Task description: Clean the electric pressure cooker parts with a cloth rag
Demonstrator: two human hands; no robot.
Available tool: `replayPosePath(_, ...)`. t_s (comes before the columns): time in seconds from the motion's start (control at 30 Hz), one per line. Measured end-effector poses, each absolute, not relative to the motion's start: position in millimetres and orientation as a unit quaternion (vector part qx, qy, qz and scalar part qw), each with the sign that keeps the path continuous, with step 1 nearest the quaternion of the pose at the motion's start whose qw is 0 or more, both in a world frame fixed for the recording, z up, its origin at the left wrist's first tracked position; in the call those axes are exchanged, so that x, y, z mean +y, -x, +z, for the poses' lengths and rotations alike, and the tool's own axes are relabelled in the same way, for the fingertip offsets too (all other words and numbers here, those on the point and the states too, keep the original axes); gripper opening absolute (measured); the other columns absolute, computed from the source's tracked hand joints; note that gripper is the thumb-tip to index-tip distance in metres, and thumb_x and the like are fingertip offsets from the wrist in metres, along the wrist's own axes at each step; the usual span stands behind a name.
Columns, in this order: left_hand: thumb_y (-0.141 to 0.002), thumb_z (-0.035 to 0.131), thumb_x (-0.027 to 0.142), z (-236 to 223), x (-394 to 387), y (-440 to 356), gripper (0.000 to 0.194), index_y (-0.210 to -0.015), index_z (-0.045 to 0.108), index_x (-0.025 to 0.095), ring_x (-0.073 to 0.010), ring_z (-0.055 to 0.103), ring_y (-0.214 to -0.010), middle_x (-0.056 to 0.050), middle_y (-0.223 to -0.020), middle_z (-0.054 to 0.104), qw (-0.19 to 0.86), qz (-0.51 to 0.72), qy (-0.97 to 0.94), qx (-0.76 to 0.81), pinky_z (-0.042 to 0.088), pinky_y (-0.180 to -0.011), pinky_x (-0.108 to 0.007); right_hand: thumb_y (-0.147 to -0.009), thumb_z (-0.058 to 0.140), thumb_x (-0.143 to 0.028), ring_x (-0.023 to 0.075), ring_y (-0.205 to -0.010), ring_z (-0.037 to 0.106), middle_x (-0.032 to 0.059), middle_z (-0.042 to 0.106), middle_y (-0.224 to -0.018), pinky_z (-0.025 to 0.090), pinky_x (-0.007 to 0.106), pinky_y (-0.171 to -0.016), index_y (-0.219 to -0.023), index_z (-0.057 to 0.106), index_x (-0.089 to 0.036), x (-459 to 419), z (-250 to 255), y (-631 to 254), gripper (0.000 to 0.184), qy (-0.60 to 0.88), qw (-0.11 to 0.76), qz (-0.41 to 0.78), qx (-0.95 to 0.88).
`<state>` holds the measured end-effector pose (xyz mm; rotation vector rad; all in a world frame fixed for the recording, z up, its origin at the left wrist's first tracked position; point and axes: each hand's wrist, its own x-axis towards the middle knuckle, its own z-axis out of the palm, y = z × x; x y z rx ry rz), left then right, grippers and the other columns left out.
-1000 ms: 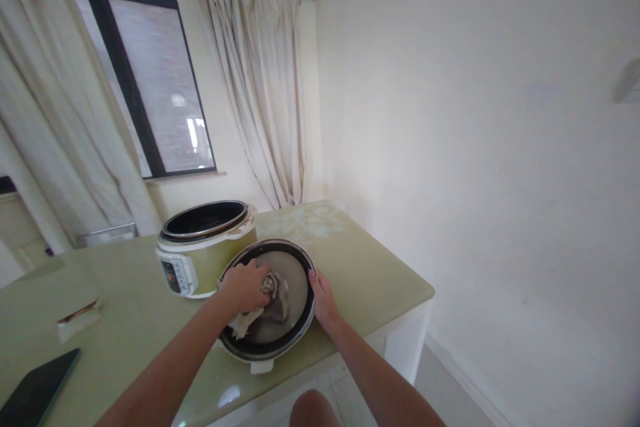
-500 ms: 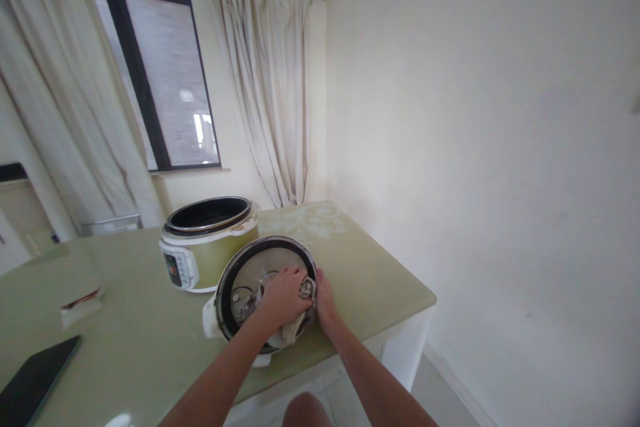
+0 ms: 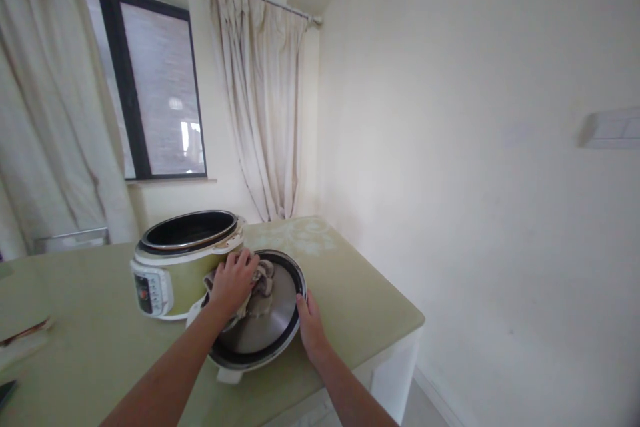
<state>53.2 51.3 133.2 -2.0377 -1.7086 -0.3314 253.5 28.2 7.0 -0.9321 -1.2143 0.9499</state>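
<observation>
The round lid (image 3: 273, 330) of a pressure cooker lies tilted on the table, its metal underside with a black seal facing me. My left hand (image 3: 234, 283) is closed on a crumpled greyish cloth (image 3: 263, 280), pressed to the lid's upper left part. At the right rim, my right hand (image 3: 311, 321) grips the edge, thumb over the seal and fingers behind. Just behind and left stands the green and white pressure cooker (image 3: 203, 280), uncovered, its dark inner pot (image 3: 187, 230) showing. The lid's left side is partly hidden by my left hand and forearm.
A green glass-topped table (image 3: 95, 347) carries everything, its right corner near the white wall (image 3: 450, 180). At the far left lie a small packet (image 3: 25, 340) and the corner of a dark flat object (image 3: 6, 390). Curtains (image 3: 270, 100) and a window are behind.
My left hand has moved the cloth from the lid's right-hand side to its upper left. My right hand still holds the right rim. The camera view has shifted right and up.
</observation>
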Motion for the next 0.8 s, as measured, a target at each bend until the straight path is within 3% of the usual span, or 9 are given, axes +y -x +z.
replayPosePath(0.17,-0.090,0.062,0.039,138.2,33.8,-43.2,0.044,-0.129,0.068,0.021,-0.0379,0.057,-0.118,-0.017,-0.135,0.062,0.184,-0.085,0.753,-0.626,0.053,-0.087,-0.046,-0.097,0.054,-0.067,0.0291,-0.138,0.058,0.0123,0.068,-0.142,0.039,0.045,-0.122,-0.135,0.070,-0.021,29.0,9.6,-249.1,0.062,0.412,0.629,0.403,-0.522)
replayPosePath(0.33,-0.084,0.061,0.050,149.1,17.7,-39.2,0.046,-0.118,0.073,0.021,-0.0374,0.070,-0.111,-0.014,-0.121,0.075,0.067,0.004,0.811,-0.581,0.054,-0.093,-0.049,-0.096,0.053,-0.072,0.0294,-0.139,0.058,0.0117,0.069,-0.141,0.037,0.047,-0.124,-0.131,0.072,-0.022,28.7,9.8,-247.6,0.064,0.422,0.631,0.399,-0.513)
replayPosePath(0.43,-0.075,0.069,0.053,143.8,7.3,-49.2,0.046,-0.112,0.076,0.025,-0.0362,0.073,-0.109,-0.012,-0.116,0.079,-0.022,0.034,0.826,-0.563,0.055,-0.091,-0.045,-0.095,0.054,-0.073,0.0295,-0.142,0.056,0.0113,0.068,-0.143,0.036,0.047,-0.125,-0.132,0.072,-0.022,28.4,10.0,-246.7,0.066,0.431,0.633,0.398,-0.504)
replayPosePath(0.53,-0.077,0.069,0.054,127.8,-1.7,-70.8,0.045,-0.111,0.076,0.025,-0.0334,0.073,-0.109,-0.011,-0.118,0.079,-0.075,0.003,0.834,-0.547,0.054,-0.092,-0.041,-0.094,0.052,-0.076,0.0291,-0.141,0.056,0.0110,0.070,-0.140,0.038,0.045,-0.123,-0.131,0.072,-0.021,27.3,12.0,-246.2,0.069,0.433,0.634,0.401,-0.499)
replayPosePath(0.8,-0.094,0.063,0.039,101.2,3.5,-126.5,0.027,-0.114,0.069,0.022,-0.0317,0.060,-0.122,-0.012,-0.124,0.070,0.093,-0.171,0.801,-0.566,0.048,-0.099,-0.042,-0.098,0.043,-0.076,0.0288,-0.118,0.068,0.0115,0.076,-0.118,0.047,0.045,-0.113,-0.111,0.074,-0.022,23.0,16.8,-247.7,0.064,0.416,0.651,0.386,-0.504)
